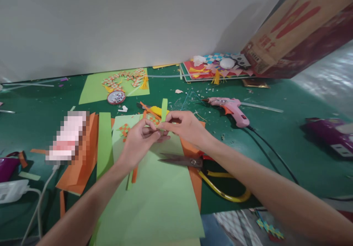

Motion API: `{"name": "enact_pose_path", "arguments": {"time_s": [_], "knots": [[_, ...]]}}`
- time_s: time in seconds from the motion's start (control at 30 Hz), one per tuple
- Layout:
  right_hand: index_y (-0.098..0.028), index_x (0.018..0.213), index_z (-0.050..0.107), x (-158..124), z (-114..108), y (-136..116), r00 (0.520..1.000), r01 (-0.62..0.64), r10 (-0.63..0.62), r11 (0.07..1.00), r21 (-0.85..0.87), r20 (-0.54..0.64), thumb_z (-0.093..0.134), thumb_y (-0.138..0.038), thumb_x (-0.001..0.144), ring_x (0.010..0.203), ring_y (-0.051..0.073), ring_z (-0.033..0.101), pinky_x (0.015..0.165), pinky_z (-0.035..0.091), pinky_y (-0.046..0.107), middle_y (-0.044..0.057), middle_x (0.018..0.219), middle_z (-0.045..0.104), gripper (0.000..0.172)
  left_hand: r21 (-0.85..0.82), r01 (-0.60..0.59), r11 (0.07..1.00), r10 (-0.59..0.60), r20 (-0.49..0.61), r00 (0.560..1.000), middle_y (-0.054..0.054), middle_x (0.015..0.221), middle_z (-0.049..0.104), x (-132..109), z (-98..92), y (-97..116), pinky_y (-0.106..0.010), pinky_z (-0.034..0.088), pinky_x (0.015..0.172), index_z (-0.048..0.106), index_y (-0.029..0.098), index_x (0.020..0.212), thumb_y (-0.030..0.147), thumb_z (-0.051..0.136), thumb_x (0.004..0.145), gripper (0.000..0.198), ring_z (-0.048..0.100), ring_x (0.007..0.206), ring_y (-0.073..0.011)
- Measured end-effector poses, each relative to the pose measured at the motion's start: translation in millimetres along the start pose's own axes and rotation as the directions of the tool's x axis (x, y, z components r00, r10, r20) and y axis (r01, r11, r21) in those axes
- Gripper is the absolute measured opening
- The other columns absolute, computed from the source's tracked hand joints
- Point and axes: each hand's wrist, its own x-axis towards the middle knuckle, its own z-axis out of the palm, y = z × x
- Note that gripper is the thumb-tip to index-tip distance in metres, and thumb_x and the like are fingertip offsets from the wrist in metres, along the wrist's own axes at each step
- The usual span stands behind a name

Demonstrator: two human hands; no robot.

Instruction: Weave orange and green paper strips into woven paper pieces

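A narrow light-green paper strip (164, 108) stands upright between my hands. My right hand (189, 128) pinches it near its lower part between thumb and forefinger. My left hand (142, 137) has its fingers bent, with its fingertips closed at the strip's lower end, which is mostly hidden. Below both hands lies a large light-green paper sheet (154, 202). A small orange-and-green woven paper piece (125, 129) rests by my left knuckles. Large scissors (182, 160) with yellow handles lie on the sheet's right side, under my right forearm.
A pink glue gun (230, 108) lies right of my hands, its cord trailing away. A yellow cutter (160, 111) lies just beyond them. Orange paper (79, 168) and a pixelated phone (68, 135) are at left. Farther back are a woven paper chain (135, 76) and a paper bag (292, 32).
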Motion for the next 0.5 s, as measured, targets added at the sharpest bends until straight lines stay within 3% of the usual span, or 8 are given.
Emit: {"name": "enact_pose_path", "arguments": {"time_s": [0.17, 0.5], "knots": [[-0.018, 0.056, 0.056, 3, -5, -4, 0.999, -0.040, 0.041, 0.998, 0.041, -0.012, 0.066, -0.031, 0.067, 0.050, 0.007, 0.039, 0.051, 0.031, 0.025, -0.005, 0.054, 0.050, 0.020, 0.089, 0.007, 0.996, -0.006, -0.018, 1.000, -0.001, 0.071, 0.072, -2, 1.5, 1, -0.033, 0.057, 0.078, 0.044, 0.019, 0.070, 0.018, 0.065, 0.076, 0.022, 0.073, 0.077, -0.0201], [-0.017, 0.058, 0.056, 7, -14, -5, 0.998, -0.015, 0.020, 0.996, 0.089, -0.058, 0.071, -0.040, 0.068, 0.047, 0.006, 0.038, 0.047, 0.029, 0.024, -0.004, 0.054, 0.053, 0.029, 0.193, -0.008, 0.981, 0.013, -0.027, 1.000, 0.002, 0.068, 0.070, -2, 3.2, 0, -0.025, 0.055, 0.071, 0.045, 0.018, 0.070, 0.012, 0.060, 0.077, 0.018, 0.073, 0.077, -0.0186]]}}
